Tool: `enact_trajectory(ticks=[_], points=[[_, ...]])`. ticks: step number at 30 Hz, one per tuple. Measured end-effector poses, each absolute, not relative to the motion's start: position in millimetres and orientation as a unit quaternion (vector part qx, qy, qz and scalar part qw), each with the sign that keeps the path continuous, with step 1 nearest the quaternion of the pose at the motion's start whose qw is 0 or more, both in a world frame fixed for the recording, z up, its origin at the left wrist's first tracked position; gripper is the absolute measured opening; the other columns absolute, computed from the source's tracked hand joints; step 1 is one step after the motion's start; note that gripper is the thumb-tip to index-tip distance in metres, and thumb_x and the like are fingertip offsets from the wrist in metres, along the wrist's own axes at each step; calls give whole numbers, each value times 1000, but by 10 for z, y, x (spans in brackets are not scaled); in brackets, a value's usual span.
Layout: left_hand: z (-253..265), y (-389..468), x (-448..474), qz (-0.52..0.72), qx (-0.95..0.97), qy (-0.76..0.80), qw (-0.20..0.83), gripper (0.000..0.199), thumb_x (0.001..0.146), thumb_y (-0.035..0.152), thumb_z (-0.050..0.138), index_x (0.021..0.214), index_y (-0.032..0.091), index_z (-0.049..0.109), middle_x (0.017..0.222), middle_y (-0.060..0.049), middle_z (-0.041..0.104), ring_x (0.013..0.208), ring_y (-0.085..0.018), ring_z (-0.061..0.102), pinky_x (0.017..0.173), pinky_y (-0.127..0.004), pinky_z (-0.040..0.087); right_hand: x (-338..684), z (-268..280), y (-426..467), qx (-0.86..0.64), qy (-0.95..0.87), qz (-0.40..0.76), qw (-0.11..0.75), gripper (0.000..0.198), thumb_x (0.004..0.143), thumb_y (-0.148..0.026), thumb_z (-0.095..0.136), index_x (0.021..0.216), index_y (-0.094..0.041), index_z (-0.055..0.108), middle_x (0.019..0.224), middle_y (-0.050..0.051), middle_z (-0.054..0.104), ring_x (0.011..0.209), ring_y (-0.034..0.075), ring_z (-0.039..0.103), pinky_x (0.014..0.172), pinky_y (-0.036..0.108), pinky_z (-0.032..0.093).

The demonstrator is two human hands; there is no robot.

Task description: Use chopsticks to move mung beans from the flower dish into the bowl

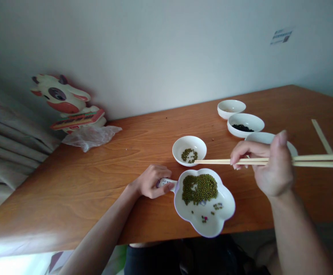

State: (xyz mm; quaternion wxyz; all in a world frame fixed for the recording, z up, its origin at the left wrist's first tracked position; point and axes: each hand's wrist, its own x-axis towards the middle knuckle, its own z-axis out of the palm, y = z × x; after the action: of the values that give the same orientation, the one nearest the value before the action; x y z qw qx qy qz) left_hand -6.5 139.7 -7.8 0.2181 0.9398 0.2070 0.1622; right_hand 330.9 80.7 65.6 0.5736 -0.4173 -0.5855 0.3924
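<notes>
My left hand (155, 181) is closed around the short handle of a white flower-shaped dish (225, 206) with a lilac rim. Green mung beans (203, 187) fill its far part, and a few lie scattered nearer me. My right hand (269, 164) grips a pair of long pale chopsticks (218, 161), held level with the tips close together. Those tips are at the right rim of a small white bowl (178, 147) behind the dish. Some mung beans (188, 155) lie in that bowl. Whether the tips pinch a bean is too small to tell.
At the right back stand a white bowl of dark beans (242, 127), another white bowl (222, 111), and a third bowl (259, 136) partly behind my right hand. A pale strip (322, 135) lies far right. A cow toy (69, 103) and crumpled plastic bag (93, 137) sit back left.
</notes>
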Motion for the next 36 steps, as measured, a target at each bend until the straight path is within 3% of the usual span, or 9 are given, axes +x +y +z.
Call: enact_trajectory(ticks=[5,11,24,32,36], points=[[-65,1379,-68,160,939,214,217,29,101,38,52,76,22,49,72,-3,59,65,-18,52,62,-34,40,3346,484,672,-404,-641,446,477,88,102,-80,16,69,-24,75,64,5,62,63,21,57,63,37,40],[-59,1379,-74,152,940,215,217,28,101,38,52,78,22,53,73,-4,62,67,-19,56,65,-33,44,3374,251,588,-407,-658,477,418,85,104,-74,10,70,-23,69,66,6,63,62,22,57,61,37,39],[-46,1377,-69,152,940,210,223,29,101,37,52,77,22,52,72,-3,60,66,-18,55,64,-34,43,3413,93,468,-410,-664,441,443,82,103,-75,12,74,-25,71,69,8,67,65,25,61,62,39,45],[-41,1381,-56,153,941,206,220,30,101,36,51,75,22,49,70,-3,58,64,-18,53,62,-34,41,3367,98,480,-420,-637,415,495,84,104,-75,14,70,-26,73,67,7,66,63,24,61,60,38,42],[-35,1379,-55,155,941,205,219,30,101,37,51,75,22,49,69,-3,58,63,-18,52,61,-34,41,3364,81,493,-424,-635,430,481,83,103,-76,15,70,-26,72,65,7,65,60,24,59,58,39,41]])
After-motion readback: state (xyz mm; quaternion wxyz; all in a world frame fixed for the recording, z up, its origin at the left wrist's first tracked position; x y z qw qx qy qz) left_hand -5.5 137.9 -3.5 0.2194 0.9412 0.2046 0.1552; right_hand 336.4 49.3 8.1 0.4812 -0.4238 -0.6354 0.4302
